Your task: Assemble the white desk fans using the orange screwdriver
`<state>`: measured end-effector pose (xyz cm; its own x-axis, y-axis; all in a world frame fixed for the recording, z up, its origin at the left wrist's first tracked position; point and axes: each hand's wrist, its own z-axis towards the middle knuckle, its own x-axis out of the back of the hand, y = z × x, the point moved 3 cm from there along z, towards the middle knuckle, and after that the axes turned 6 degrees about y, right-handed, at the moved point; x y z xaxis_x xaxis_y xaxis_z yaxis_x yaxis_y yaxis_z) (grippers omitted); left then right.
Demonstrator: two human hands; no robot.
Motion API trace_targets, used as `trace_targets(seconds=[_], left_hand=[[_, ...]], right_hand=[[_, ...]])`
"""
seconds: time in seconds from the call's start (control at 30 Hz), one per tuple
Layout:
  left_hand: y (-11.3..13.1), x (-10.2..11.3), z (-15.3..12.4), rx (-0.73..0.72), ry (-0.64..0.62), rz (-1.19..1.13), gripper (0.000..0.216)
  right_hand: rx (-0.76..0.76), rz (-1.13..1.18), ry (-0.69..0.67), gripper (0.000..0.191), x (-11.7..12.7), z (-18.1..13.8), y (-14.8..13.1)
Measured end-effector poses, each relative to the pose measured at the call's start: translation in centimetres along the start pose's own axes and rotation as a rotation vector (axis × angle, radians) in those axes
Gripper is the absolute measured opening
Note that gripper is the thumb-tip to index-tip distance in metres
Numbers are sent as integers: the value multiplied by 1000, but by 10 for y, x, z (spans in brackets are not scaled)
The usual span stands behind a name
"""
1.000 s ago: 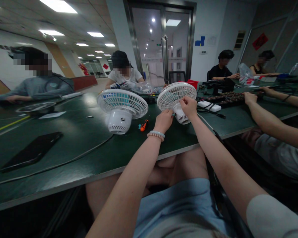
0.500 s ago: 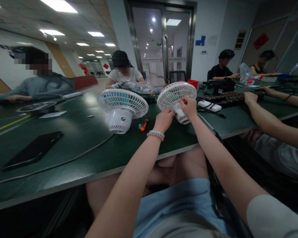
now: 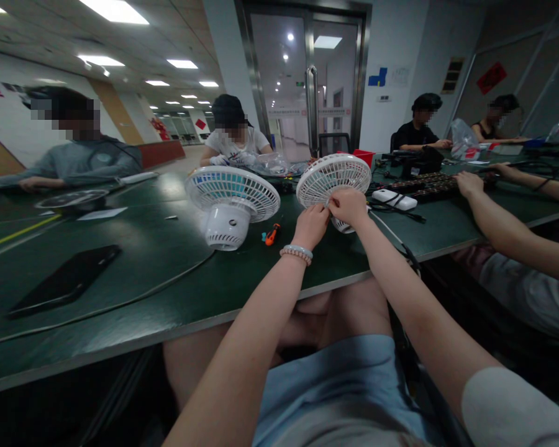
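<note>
A white electric fan (image 3: 334,177) rests face down and tilted on the table, its round grille at the top. My left hand (image 3: 313,225) is closed against the left side of its motor housing. Closed too, my right hand (image 3: 349,208) covers much of that housing. The fingertips of both hands meet just below the grille; whatever is pinched there is hidden. Left of my hands lies a second white fan (image 3: 228,226), in the same pose and untouched. Between the fans is a small orange-and-black tool (image 3: 272,234), perhaps a screwdriver, beside a small blue piece.
A black phone (image 3: 65,282) and a pale cable (image 3: 168,282) lie on the green table (image 3: 135,261) at left. To the right are a white adapter (image 3: 395,199) with a black cord and a co-worker's hands (image 3: 470,184). Several people sit around the table.
My right hand has come down and left from near the grille to my left fingertips, now covering more of the housing. The fans stay put; the view has shifted slightly.
</note>
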<state>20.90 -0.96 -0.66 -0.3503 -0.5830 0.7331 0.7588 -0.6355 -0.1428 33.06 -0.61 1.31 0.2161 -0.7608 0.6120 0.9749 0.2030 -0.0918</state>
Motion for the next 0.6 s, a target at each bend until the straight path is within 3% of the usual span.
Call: trace_targets(seconds=[0.23,0.4,0.6], left_hand=[[-1,4,-1,61,5,-89,21],[-8,3,-4,139,-53,-59,28],[-23,-11,-10,169,-175,-33,27]], right_hand=[[185,-63,-109,25,5,-6,-9],[192,-120,-160,31,7,-9,-14],[217,-155,-197,25,8,-10,-17]])
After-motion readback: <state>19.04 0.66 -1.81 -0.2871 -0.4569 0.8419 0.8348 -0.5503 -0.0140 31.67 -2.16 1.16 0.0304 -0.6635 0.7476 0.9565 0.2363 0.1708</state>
